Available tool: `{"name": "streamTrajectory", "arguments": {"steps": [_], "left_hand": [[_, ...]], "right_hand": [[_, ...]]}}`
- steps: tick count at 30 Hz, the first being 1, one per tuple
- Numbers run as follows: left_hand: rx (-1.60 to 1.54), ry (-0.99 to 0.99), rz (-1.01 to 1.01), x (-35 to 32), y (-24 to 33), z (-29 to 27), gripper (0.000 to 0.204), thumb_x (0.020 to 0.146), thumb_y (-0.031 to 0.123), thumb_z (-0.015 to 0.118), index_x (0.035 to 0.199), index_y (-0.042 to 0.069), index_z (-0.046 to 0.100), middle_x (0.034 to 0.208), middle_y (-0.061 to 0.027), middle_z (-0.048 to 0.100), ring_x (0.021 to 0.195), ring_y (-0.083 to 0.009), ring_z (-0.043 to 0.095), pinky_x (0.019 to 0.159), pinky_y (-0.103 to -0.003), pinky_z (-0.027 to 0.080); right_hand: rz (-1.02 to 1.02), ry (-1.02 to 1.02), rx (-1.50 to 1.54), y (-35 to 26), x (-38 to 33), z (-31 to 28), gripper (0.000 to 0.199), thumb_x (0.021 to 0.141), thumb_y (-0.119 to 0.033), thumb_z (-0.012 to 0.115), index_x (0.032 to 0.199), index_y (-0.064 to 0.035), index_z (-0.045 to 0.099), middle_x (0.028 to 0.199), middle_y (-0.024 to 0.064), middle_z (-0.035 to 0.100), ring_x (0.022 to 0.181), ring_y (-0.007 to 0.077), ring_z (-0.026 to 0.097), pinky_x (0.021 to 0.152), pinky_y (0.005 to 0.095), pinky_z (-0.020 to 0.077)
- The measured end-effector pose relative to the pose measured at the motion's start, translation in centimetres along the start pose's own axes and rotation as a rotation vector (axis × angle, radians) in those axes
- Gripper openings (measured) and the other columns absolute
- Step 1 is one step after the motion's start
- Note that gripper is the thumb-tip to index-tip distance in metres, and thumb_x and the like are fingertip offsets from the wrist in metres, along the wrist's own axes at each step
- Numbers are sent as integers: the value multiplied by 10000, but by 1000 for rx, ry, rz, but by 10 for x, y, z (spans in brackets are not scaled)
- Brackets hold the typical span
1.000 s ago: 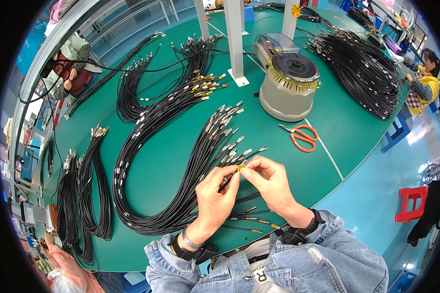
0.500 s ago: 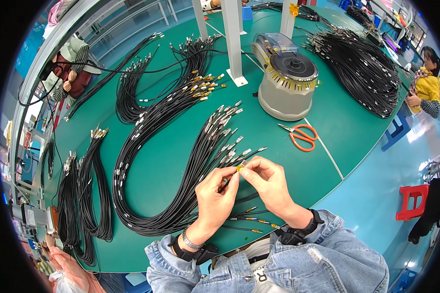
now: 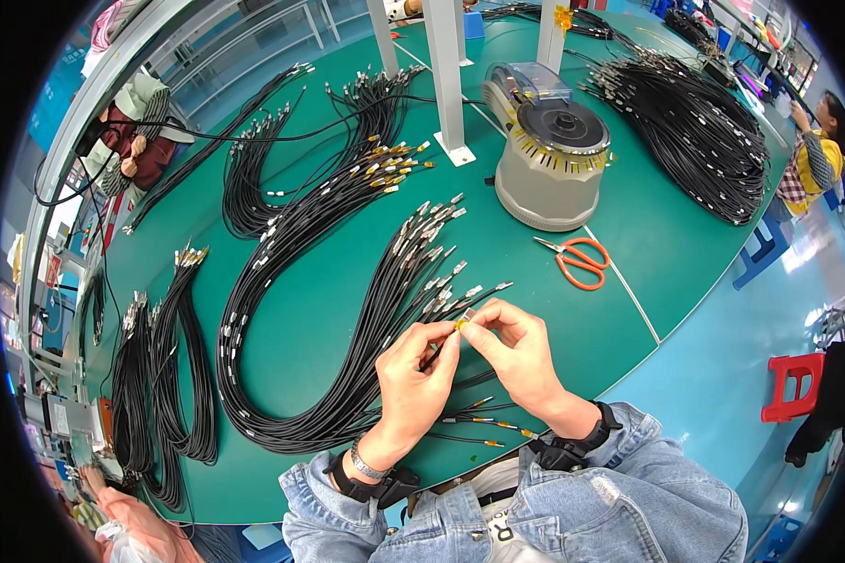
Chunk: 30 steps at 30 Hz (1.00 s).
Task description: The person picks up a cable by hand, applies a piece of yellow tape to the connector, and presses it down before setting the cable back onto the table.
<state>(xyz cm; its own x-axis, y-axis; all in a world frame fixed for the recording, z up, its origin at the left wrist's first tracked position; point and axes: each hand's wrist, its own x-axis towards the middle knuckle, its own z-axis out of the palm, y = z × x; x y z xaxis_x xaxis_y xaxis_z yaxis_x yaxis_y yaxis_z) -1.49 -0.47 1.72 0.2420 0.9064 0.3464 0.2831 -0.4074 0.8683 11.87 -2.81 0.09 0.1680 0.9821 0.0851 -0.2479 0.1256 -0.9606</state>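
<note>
Near edge of the green surface (image 3: pixel 596 328): taped cable ends (image 3: pixel 505 426), lying loose between the wrists. Just beyond, left grip (image 3: pixel 413 371) and right grip (image 3: pixel 521 352) meeting at the fingertips, both closed on one cable end (image 3: pixel 469 314), with yellow tape (image 3: pixel 461 325) pinched there; too small to tell how far wrapped. To the left, a large curved bundle (image 3: pixel 282 427) of black cables, pale-tipped ends reaching near the fingertips; farther left, two smaller bundles (image 3: pixel 131 394). Farther and right, orange-handled scissors (image 3: pixel 584 265), flat on the surface. Beyond, a beige dispenser (image 3: pixel 546 192), yellow strips around its black disc. Far right, a thick bundle (image 3: pixel 690 141), white-banded.
</note>
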Motion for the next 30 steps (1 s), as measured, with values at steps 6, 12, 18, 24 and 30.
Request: {"name": "streamTrajectory", "arguments": {"steps": [6, 12, 18, 24, 30], "left_hand": [[133, 28, 152, 0, 1, 2, 153, 757, -34, 657, 897, 0, 608, 679, -18, 548, 491, -20, 431, 422, -173, 317], [163, 111, 227, -2, -5, 6, 246, 726, -49, 674, 945, 37, 605, 662, -8, 541, 464, -37, 423, 400, -181, 318], [312, 83, 407, 1, -6, 4, 282, 719, -60, 668, 974, 46, 611, 661, -21, 555, 455, -59, 439, 401, -197, 340], [266, 76, 318, 0, -3, 3, 251, 742, -58, 643, 975, 32, 615, 674, -38, 566, 476, -66, 454, 425, -210, 365], [75, 26, 109, -1, -2, 3, 179, 800, -33, 599, 977, -11, 599, 743, -54, 607, 562, -49, 514, 498, -189, 401]], "right_hand": [[81, -8, 109, 2, 1, -2, 89, 825, -92, 622, 829, -5, 604, 796, 14, 605, 747, 73, 522, 708, 230, 424], [112, -9, 111, -1, 0, -2, 100, 822, -105, 628, 827, -8, 605, 801, 10, 604, 754, 70, 517, 708, 224, 417], [103, -15, 127, -1, -1, -2, 97, 821, -103, 628, 833, -8, 608, 802, 8, 604, 758, 69, 514, 710, 226, 416], [66, -28, 102, -1, -3, -1, 107, 832, -103, 618, 871, -4, 617, 834, 19, 611, 785, 84, 531, 737, 234, 424], [57, -47, 113, 3, -3, -2, 124, 840, -112, 615, 896, -1, 619, 867, 28, 618, 811, 97, 545, 766, 242, 429]]}}
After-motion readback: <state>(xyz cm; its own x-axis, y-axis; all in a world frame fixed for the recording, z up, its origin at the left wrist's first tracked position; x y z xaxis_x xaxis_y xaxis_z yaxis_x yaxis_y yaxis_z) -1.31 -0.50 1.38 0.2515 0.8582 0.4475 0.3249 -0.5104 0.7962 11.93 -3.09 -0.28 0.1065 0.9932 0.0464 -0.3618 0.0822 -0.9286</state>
